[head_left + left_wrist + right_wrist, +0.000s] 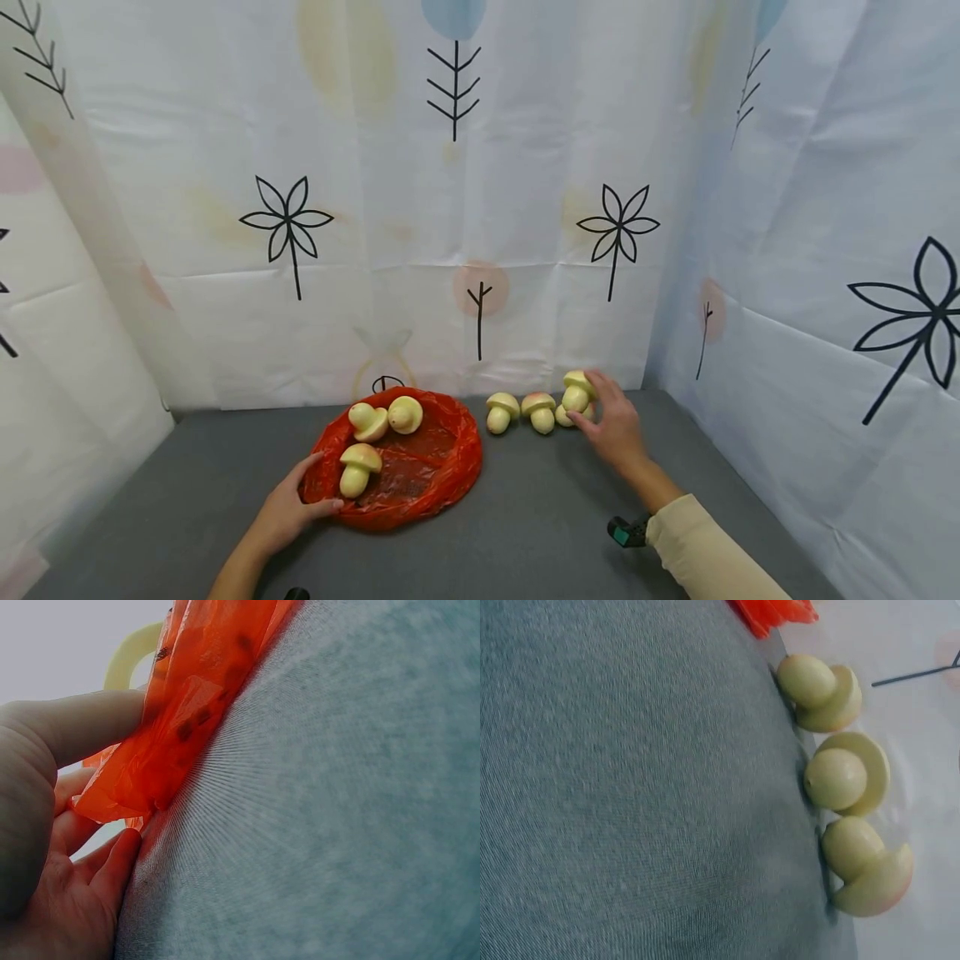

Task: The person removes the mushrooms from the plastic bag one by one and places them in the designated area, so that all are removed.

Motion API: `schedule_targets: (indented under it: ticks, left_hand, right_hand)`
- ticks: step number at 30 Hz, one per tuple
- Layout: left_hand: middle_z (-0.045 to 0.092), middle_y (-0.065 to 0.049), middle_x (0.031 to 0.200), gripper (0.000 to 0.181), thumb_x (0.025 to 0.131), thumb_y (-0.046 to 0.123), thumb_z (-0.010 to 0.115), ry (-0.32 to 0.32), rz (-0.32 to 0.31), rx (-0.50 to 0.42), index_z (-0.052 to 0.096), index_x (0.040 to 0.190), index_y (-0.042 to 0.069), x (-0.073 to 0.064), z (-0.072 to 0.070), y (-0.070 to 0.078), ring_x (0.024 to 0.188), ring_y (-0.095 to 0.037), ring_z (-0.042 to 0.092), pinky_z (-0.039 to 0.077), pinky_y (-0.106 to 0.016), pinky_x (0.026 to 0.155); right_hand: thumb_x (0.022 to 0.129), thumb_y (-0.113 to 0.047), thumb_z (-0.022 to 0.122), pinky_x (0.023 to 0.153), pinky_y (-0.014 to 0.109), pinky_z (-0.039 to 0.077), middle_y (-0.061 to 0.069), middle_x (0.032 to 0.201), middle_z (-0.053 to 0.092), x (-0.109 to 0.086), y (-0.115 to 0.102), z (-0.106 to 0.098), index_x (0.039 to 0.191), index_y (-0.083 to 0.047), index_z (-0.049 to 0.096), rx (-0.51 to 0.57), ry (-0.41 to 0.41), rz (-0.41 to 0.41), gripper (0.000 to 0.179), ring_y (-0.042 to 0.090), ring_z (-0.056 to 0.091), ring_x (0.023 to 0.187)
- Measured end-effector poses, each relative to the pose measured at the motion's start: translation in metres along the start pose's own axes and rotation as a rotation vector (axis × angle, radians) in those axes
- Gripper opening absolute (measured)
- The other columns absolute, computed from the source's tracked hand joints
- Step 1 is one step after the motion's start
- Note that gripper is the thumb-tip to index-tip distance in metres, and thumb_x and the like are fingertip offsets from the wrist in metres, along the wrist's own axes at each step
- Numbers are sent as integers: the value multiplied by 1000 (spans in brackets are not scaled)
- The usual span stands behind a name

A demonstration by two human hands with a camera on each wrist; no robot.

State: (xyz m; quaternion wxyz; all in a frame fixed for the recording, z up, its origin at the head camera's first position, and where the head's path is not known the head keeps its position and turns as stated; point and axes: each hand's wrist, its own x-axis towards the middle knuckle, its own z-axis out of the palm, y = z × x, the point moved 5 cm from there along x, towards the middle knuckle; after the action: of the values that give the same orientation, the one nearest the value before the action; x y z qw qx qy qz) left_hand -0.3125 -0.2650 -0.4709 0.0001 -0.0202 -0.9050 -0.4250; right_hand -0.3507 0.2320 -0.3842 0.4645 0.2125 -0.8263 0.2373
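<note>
My left hand (288, 502) grips the left rim of a red plastic bag (468, 450), spread open like a shallow bowl. In the left wrist view the thumb lies over the bag's edge (172, 742), with fingers on the other side. Three pale yellow mushrooms lie in the bag, one mushroom (360, 469) near that hand. At the back right my right hand (618, 425) holds a mushroom (576, 393) between thumb and fingers, above another mushroom on the table. The right wrist view shows neither this hand nor its mushroom.
Three mushrooms stand in a row at the table's back edge, among them the leftmost mushroom (501, 412) and the middle mushroom (836, 778). Behind the grey table (525, 517) hangs a white patterned curtain (525, 208). A small black-and-green device (626, 532) sits by the right wrist.
</note>
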Motion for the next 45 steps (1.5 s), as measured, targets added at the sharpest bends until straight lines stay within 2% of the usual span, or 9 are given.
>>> schedule_targets:
  ticks: [6, 19, 32, 37, 41, 45]
  left_hand:
    - [28, -36, 147, 96, 80, 43, 78, 3, -11, 8, 27, 149, 1, 0, 0, 2, 133, -52, 30, 29, -64, 102]
    - [28, -36, 148, 96, 80, 44, 78, 4, -14, 13, 28, 149, 0, -1, 0, 3, 133, -52, 29, 28, -65, 103]
    - [30, -35, 147, 95, 79, 43, 79, 6, -6, -6, 28, 149, 1, 0, -1, 1, 133, -50, 31, 28, -64, 103]
    - [30, -34, 147, 95, 79, 43, 79, 13, -6, -2, 29, 149, 1, -1, -1, 1, 133, -50, 31, 28, -65, 103]
    - [30, -34, 148, 95, 79, 43, 79, 16, -9, -9, 29, 149, 2, -1, 0, 1, 134, -50, 30, 27, -65, 104]
    - [29, -34, 148, 96, 78, 44, 79, 16, -14, -12, 29, 149, 2, -1, 0, 2, 134, -50, 30, 26, -65, 104]
  right_hand:
    - [67, -10, 89, 84, 60, 44, 25, 133, 51, -4, 12, -1, 135, 1, 52, -13, 1, 61, 79, 45, 52, 116]
    - [71, -9, 87, 87, 62, 41, 22, 139, 46, -22, 43, 0, 137, -1, 49, -60, -67, 226, 76, 46, 49, 118]
    - [75, -5, 83, 92, 62, 38, 24, 143, 40, -36, 61, 6, 138, 1, 46, -78, -154, 362, 73, 46, 43, 124]
    - [77, -6, 82, 92, 63, 38, 25, 142, 40, -38, 66, 11, 138, 2, 44, -99, -208, 419, 72, 47, 43, 123]
    - [80, -6, 78, 94, 62, 36, 25, 144, 37, -39, 72, 17, 142, 2, 40, -127, -296, 460, 73, 49, 42, 123]
    - [82, -5, 76, 95, 63, 36, 27, 146, 33, -38, 76, 20, 144, 3, 36, -164, -375, 466, 74, 51, 41, 122]
